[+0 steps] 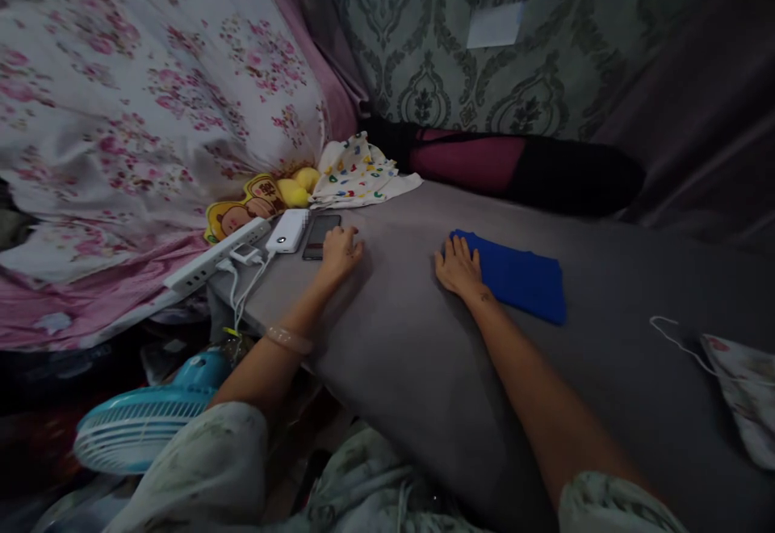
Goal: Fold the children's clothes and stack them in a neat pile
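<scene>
A folded blue cloth (pixel 526 277) lies flat on the grey bed surface (pixel 400 307). My right hand (pixel 459 265) rests at its left end, fingers spread, the fingertips over the cloth's edge. Further left, my left hand (pixel 341 252) is beside a dark phone (pixel 316 236), its fingers apart and partly over the phone's right side. It grips nothing that I can see. A white power bank (pixel 289 231) with a cable plugged in lies just left of the phone.
A white power strip (pixel 218 255) with plugs runs along the left edge. Behind are yellow plush toys (pixel 294 191), a patterned cloth (pixel 357 171) and a black and maroon roll (pixel 514 165). A blue fan (pixel 145 424) stands lower left; a floral pouch (pixel 747 388) lies far right.
</scene>
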